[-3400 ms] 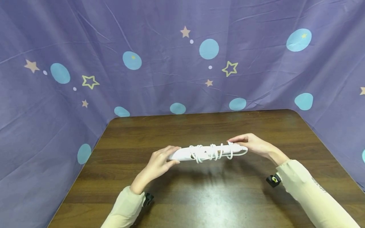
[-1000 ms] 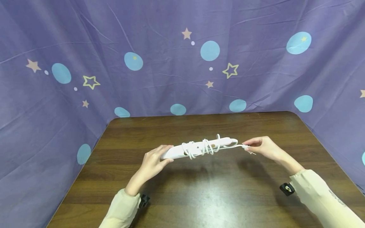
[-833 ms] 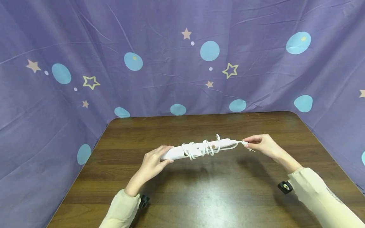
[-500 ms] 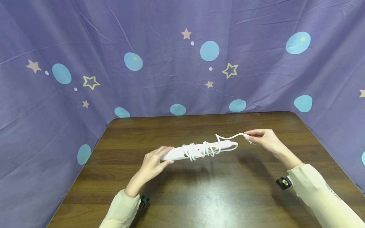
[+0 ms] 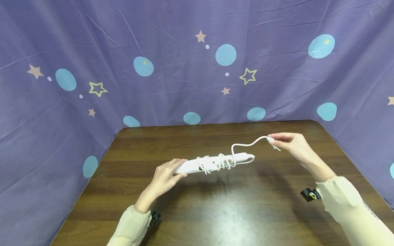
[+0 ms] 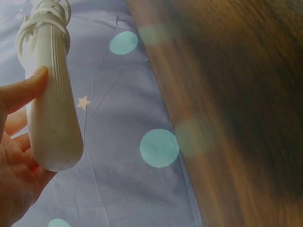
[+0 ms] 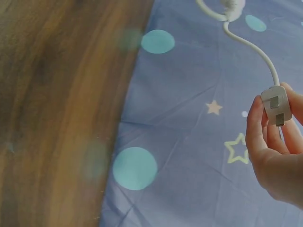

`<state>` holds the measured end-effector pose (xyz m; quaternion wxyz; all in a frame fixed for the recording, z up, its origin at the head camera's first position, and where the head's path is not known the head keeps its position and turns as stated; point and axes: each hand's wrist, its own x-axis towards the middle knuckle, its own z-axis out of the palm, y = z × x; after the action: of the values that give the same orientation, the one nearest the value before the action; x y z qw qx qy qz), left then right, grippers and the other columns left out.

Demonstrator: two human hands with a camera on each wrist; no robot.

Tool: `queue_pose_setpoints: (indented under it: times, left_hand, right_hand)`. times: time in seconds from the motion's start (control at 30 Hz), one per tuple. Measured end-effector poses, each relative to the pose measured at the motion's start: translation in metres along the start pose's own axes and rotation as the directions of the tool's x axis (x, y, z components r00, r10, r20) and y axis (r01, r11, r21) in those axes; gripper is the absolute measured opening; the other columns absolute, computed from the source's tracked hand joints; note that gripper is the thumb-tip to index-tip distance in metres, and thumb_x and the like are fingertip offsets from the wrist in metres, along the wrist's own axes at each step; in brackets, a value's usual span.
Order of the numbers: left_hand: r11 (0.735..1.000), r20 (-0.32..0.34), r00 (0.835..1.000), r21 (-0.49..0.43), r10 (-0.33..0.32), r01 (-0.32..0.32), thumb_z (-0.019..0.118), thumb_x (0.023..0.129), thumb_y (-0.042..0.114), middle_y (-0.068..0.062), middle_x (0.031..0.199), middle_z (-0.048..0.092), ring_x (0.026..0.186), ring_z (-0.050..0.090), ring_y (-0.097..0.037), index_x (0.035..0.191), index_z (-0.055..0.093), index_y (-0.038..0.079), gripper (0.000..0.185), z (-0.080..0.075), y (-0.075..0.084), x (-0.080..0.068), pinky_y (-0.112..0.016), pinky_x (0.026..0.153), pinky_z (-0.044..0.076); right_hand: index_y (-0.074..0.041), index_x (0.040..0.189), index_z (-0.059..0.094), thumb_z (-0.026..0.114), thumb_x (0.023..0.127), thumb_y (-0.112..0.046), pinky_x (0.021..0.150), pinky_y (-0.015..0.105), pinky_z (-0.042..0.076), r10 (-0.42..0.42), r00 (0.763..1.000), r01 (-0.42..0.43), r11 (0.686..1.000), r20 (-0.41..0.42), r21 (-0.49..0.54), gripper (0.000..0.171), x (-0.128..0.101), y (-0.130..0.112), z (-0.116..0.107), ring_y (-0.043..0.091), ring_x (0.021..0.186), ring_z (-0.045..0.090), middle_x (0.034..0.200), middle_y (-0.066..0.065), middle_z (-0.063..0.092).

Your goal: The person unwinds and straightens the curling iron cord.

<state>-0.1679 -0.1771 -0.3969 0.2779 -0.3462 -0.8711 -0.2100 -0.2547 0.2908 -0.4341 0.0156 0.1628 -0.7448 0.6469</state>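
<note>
Long white plastic power strip, bound about its middle with coils of white round cord: held level above the desk, left of centre, touching nothing below. White flat-pin plug at the cord's free end: now raised up and to the far right of the strip; a second ago level with the strip's right end and just beside it. Free cord between plug and strip now a longer, loose S-curve; fewer coils at the right end than 3.4 s ago. Judged: unwinding in progress, most coils still in place.

Left hand: fingers and thumb curled round the strip's left end, position unchanged. Right hand: fingertips pinching the plug, pins outward in the wrist view; lifted and moved away from the strip since half a second ago.

Dark brown wooden desk beneath. Purple cloth backdrop with blue dots and stars behind and at both sides. Cream sleeves on both forearms.
</note>
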Motion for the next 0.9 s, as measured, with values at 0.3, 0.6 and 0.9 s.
queue_pose_setpoints:
  times: [0.3, 0.6, 0.9]
  left_hand:
    - [1.0, 0.011, 1.0, 0.026, -0.012, 0.012, 0.077, 0.063, 0.022, -0.005, 0.094, 0.065, 0.078, 0.063, -0.02, 0.104, 0.063, 0.006, 0.046, -0.002, -0.002, -0.001, -0.034, 0.061, 0.047]
    - [0.998, -0.019, 1.0, 0.054, -0.013, 0.014, 0.077, 0.063, 0.022, -0.006, 0.092, 0.065, 0.077, 0.062, -0.02, 0.104, 0.063, 0.005, 0.046, -0.003, -0.008, -0.002, -0.034, 0.059, 0.047]
    - [0.996, -0.032, 0.998, 0.07, -0.047, 0.049, 0.078, 0.062, 0.02, -0.007, 0.094, 0.065, 0.077, 0.063, -0.023, 0.104, 0.063, 0.006, 0.047, -0.007, -0.01, -0.002, -0.036, 0.059, 0.047]
  right_hand:
    - [-0.007, 0.104, 0.065, 0.063, 0.082, -0.016, 0.067, 0.021, 0.046, 0.109, 0.994, -0.107, 0.975, 0.0, -0.193, 0.025, -0.039, -0.12, 0.038, 0.004, 0.072, 0.06, 0.082, -0.006, 0.067]
    - [-0.014, 0.097, 0.068, 0.062, 0.08, -0.006, 0.064, 0.021, 0.046, 0.072, 0.989, -0.039, 0.969, 0.129, -0.243, 0.019, -0.052, -0.124, 0.03, 0.004, 0.071, 0.058, 0.084, -0.01, 0.064]
    - [-0.007, 0.097, 0.067, 0.059, 0.079, 0.003, 0.062, 0.024, 0.046, 0.0, 0.93, 0.085, 0.973, 0.366, -0.215, 0.021, -0.061, -0.114, 0.024, 0.003, 0.075, 0.056, 0.087, -0.007, 0.064]
